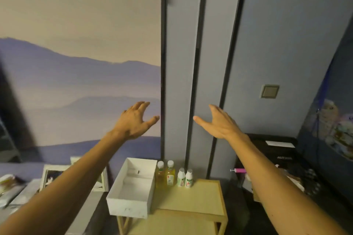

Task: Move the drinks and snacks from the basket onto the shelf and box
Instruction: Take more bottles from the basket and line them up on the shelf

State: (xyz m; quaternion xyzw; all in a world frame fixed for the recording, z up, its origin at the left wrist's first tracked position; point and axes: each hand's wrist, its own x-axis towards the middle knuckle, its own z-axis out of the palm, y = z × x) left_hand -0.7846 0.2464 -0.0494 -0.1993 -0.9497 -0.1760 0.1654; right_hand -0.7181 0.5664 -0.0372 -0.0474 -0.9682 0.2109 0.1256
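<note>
far left: flat packets [11, 187] are lying on a grey surface, blurred; a framed picture [55, 175] is leaning just beside them, partly hidden by the left forearm
left hand [133, 120]: is reaching forward and up in front of the mountain mural [76, 74]; its grip is standing apart, fingers spread, thumb pointing right, holding nothing
white box [131, 187]: is sitting on the left end of the wooden shelf, overhanging its front left corner; its inside is showing nothing but a small dark mark
yellow drink bottles [165, 173]: two are standing upright with white caps, just beside the box's right wall, touching each other
white drink bottles [185, 177]: two smaller ones are standing upright just right of the yellow pair, near the wall
wooden shelf [191, 200]: is carrying the box and all four bottles; a lower tier is showing beneath
right hand [219, 122]: is hanging raised before the grey wall panels [181, 63]; its grip is standing apart, palm facing left, thumb out, holding nothing
far right: a wall switch [269, 91] is sitting above a black unit [277, 150]; the basket is not clearly showing
</note>
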